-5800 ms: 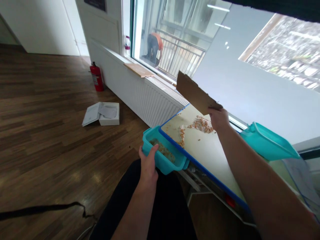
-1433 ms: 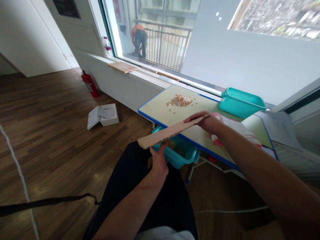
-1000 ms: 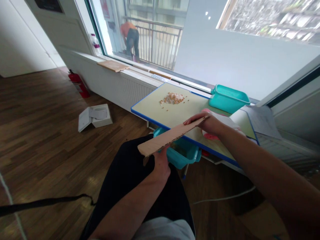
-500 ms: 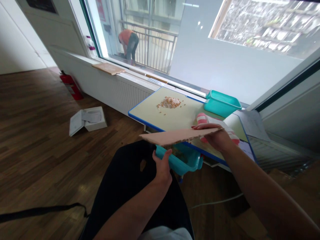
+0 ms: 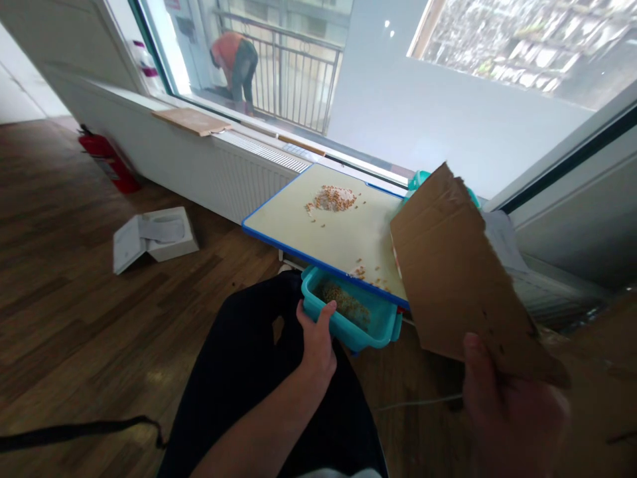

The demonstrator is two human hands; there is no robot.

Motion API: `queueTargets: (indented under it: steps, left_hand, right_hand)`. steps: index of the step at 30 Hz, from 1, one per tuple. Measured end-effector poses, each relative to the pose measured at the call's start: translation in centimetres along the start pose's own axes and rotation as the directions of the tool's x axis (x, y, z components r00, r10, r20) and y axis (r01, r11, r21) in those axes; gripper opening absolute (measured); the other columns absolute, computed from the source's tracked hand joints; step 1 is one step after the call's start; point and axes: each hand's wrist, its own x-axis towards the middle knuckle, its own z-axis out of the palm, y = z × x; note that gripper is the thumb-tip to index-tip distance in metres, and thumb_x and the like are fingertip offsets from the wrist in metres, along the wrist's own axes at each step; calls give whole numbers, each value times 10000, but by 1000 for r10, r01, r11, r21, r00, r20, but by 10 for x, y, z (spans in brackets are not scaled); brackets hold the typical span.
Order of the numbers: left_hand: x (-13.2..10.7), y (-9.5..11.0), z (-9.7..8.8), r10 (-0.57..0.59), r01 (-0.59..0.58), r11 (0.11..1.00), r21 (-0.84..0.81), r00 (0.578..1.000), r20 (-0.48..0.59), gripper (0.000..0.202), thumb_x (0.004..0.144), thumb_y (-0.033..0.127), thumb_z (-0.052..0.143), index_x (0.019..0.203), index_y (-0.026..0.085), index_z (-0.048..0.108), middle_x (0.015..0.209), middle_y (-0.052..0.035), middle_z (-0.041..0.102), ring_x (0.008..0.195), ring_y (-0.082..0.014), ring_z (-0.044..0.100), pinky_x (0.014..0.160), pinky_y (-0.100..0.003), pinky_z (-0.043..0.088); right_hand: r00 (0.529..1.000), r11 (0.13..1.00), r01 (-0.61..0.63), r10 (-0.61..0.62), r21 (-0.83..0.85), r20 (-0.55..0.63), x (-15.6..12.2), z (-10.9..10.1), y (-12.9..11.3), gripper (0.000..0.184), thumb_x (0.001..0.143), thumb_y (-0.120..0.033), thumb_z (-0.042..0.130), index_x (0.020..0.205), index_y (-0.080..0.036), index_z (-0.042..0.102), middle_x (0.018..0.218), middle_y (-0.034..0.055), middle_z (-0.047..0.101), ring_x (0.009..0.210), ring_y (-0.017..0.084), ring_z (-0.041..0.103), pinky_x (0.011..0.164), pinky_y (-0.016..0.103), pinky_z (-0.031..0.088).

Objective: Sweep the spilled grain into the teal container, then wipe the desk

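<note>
My left hand [image 5: 315, 338] grips the near rim of a teal bin [image 5: 348, 317] that hangs just under the blue front edge of a small table [image 5: 298, 216]; grains lie in the bin. My right hand [image 5: 502, 405], blurred at the lower right, holds a brown cardboard sheet [image 5: 458, 279] tilted up, hiding the table's right part. A pile of mixed grains [image 5: 331, 198] sits at the table's far middle. A few loose grains [image 5: 368, 273] lie near the front edge above the bin.
A second teal bin [image 5: 417, 179] peeks out behind the cardboard. A white radiator [image 5: 199, 176] runs under the window. An open white box [image 5: 149, 236] and a red fire extinguisher [image 5: 107, 153] are on the wooden floor. A person bends over on the balcony outside.
My right hand pulled the cardboard back from over the bin to the lower right and tilted it upright. Loose grains now show at the table's front edge. My left hand kept its hold on the bin.
</note>
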Motion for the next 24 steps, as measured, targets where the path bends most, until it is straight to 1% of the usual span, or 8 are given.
queueTargets:
  steps: [1,3,5,7,10,13,19,24]
  left_hand:
    - [1,2,-1,-1,1,1000,-6,1000,0,722,752,225,723,1353,324,337,1158,-41,599,1013,-173,624,885,-304,517]
    - [2,4,-1,-11,11,1000,-8,1000,2,753,754,215,717,1377,332,310,1165,-43,599,998,-177,630,870,-311,527]
    - [4,5,-2,-17,17,1000,-9,1000,15,764,753,219,719,1383,338,305,1177,-45,599,990,-184,632,854,-326,537]
    - [6,5,-3,-21,22,1000,-13,999,29,765,750,229,725,1381,346,308,1195,-45,596,1004,-191,629,850,-335,541]
    - [9,4,-3,-28,29,999,-28,999,40,770,748,225,731,1380,349,308,1226,-44,586,1043,-188,619,878,-326,532]
    - [11,3,-4,-41,43,999,-28,998,51,774,748,210,731,1380,344,306,1251,-46,576,1067,-181,611,901,-311,521]
    - [13,5,-8,-59,60,998,-35,998,30,776,752,215,723,1383,365,297,1281,-44,566,1084,-188,609,875,-310,534]
    - [12,8,-10,-34,38,996,-76,998,52,815,747,215,733,1401,364,271,1272,-46,580,1075,-191,617,921,-332,517]
  right_hand:
    - [999,996,-7,3,-86,-51,4,-6,-8,261,880,-354,546,829,-154,705,713,124,702,568,228,633,493,305,397]
    - [994,986,12,-29,-166,-101,15,-13,-22,246,881,-325,553,792,-153,705,700,108,702,535,199,631,476,283,387]
    - [993,986,57,-72,-155,-92,25,-13,-32,245,897,-291,532,837,-137,712,745,115,714,577,190,657,490,268,394]
    - [993,986,83,-93,-142,-66,31,-8,-37,272,907,-297,512,881,-117,714,742,122,712,588,191,661,490,269,386]
    - [994,984,105,-107,-142,-7,32,-2,-42,312,921,-313,484,968,-97,705,705,113,702,550,187,640,472,277,360]
    - [993,982,116,-115,-151,10,31,-1,-45,313,919,-308,491,1018,-93,696,684,98,699,507,178,619,455,277,349]
    - [987,972,155,-159,-175,-6,25,-3,-55,300,905,-318,527,1020,-105,704,671,92,701,502,172,623,475,271,392]
    - [987,982,156,-158,-103,-14,28,-6,-73,255,901,-288,543,1016,-125,703,703,89,716,563,174,659,498,258,427]
